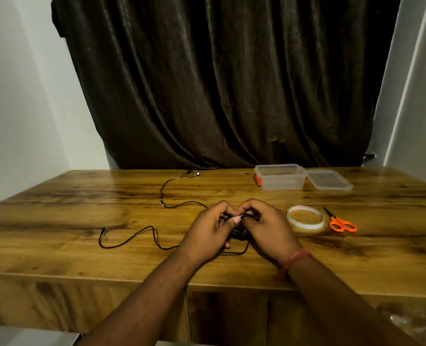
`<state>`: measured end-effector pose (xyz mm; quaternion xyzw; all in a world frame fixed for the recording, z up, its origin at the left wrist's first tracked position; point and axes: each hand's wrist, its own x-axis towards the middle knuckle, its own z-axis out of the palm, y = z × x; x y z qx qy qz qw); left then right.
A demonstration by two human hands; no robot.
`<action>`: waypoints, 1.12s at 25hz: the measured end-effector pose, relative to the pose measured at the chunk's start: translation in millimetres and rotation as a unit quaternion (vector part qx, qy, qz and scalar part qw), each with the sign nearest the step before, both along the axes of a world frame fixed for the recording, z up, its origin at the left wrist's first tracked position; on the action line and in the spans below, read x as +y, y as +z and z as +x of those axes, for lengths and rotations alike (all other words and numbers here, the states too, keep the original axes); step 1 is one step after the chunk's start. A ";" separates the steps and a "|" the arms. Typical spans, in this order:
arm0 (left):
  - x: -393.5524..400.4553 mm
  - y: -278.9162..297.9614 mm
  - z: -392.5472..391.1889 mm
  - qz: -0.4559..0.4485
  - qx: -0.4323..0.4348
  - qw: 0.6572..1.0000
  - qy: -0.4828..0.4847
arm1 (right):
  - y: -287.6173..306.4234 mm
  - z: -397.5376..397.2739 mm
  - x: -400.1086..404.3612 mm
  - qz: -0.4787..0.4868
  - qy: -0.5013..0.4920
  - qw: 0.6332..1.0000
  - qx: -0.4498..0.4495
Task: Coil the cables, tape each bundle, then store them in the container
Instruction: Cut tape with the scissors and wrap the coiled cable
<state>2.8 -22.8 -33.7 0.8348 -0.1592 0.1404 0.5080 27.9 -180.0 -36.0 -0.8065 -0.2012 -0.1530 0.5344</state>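
A partly coiled black cable (240, 233) hangs between both hands above the middle of the wooden table (57, 221). My left hand (208, 233) and my right hand (267, 228) both pinch its loops at the top, fingers curled. A loose length of the same black cable (129, 237) trails left over the table. A second thin earphone cable (168, 189) lies farther back, its earbuds near the far edge. A clear tape roll (305, 218) lies to the right of my right hand. The clear plastic container (280, 177) stands open at the back right.
The container's lid (329, 179) lies beside it on the right. Orange-handled scissors (340, 222) lie right of the tape roll. A dark curtain (219, 83) hangs behind the table, with white walls on both sides.
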 end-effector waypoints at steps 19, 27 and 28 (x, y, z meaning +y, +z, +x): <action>2.3 -4.6 2.9 0.009 -0.016 0.999 -0.036 | 4.5 2.7 -3.5 0.213 0.096 0.966 0.108; 3.7 -6.8 9.1 -0.078 0.028 0.997 -0.005 | 6.7 -6.1 -0.8 0.085 0.064 0.994 -0.038; 4.2 -6.7 9.4 -0.085 0.031 0.996 -0.001 | 7.0 -7.4 -0.6 0.056 0.053 0.995 -0.056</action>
